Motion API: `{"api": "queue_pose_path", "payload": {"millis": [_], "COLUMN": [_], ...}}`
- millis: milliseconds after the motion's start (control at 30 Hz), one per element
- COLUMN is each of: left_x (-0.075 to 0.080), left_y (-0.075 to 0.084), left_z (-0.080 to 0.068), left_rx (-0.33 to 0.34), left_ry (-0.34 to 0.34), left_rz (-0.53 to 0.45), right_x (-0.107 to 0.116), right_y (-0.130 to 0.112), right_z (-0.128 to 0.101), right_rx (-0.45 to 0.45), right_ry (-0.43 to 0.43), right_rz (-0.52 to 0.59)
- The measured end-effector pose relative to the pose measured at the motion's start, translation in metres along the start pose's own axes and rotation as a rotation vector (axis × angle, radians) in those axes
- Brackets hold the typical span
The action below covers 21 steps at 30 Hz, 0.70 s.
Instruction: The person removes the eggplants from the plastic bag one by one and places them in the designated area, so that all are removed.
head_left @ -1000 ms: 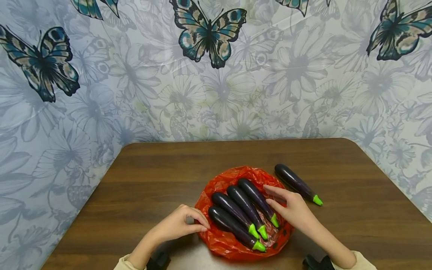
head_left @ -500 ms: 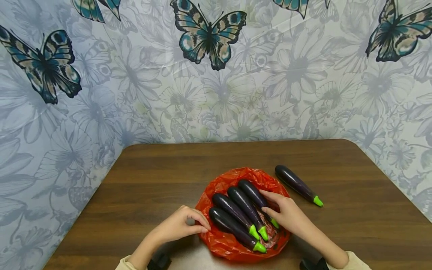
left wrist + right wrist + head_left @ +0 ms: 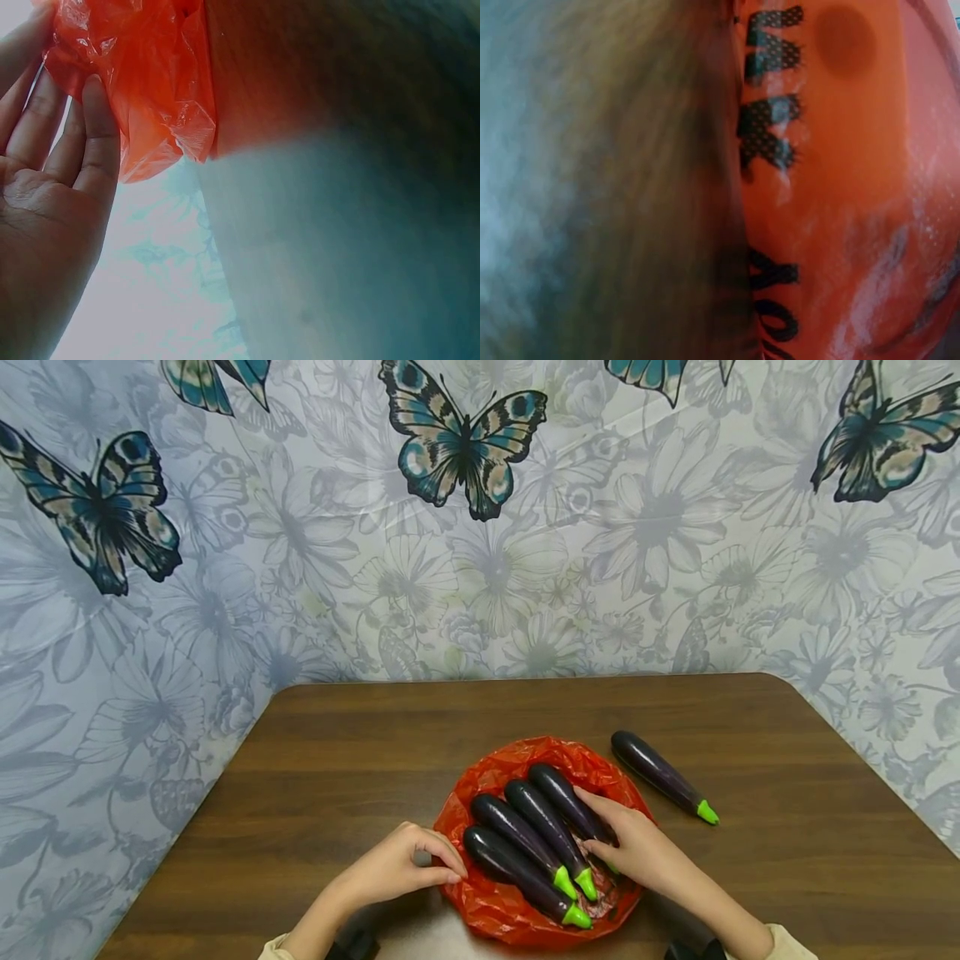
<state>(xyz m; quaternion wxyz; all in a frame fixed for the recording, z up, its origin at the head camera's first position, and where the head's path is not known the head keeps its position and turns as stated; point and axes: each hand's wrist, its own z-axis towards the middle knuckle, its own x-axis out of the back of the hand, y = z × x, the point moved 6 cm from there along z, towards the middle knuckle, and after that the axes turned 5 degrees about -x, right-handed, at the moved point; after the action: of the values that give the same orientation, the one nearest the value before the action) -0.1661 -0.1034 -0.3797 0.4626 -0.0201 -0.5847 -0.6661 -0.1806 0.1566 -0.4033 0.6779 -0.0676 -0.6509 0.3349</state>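
Eggplants, four in a row, lie on a crumpled red plastic bag (image 3: 517, 918) on the brown table (image 3: 337, 777); a fifth eggplant (image 3: 662, 774) lies on bare wood just right of the bag. Right hand (image 3: 630, 847) rests on the rightmost bagged eggplant (image 3: 564, 793), fingers curled over its stem end. Left hand (image 3: 401, 864) pinches the bag's left edge between thumb and fingers; left wrist view shows fingers (image 3: 94, 127) against red plastic. Right wrist view: blurred, black print on the bag.

Five toy eggplants are showing: four (image 3: 528, 847) lying on one red plastic bag (image 3: 487, 906), one (image 3: 660, 774) sitting at two o'clock.
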Motion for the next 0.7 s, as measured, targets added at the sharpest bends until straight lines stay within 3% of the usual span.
{"api": "queue_pose_path", "payload": {"millis": [133,300,500,700], "left_x": [-0.001,0.002,0.003,0.003], "left_y": [-0.004,0.009,0.014,0.013], "left_z": [-0.002,0.002,0.003,0.003], "left_rx": [-0.001,-0.015,-0.004,-0.003], "left_ry": [-0.004,-0.001,0.001,0.002], "left_rz": [-0.003,-0.009,-0.021,-0.018], "right_x": [0.001,0.002,0.003,0.002], "right_y": [-0.001,0.0,-0.001,0.001], "right_z": [0.001,0.002,0.002,0.002], "right_rx": [0.003,-0.005,-0.002,-0.038], "right_ry": [0.023,0.024,0.002,-0.047], "right_rz": [-0.011,0.028,0.11,0.274]}}
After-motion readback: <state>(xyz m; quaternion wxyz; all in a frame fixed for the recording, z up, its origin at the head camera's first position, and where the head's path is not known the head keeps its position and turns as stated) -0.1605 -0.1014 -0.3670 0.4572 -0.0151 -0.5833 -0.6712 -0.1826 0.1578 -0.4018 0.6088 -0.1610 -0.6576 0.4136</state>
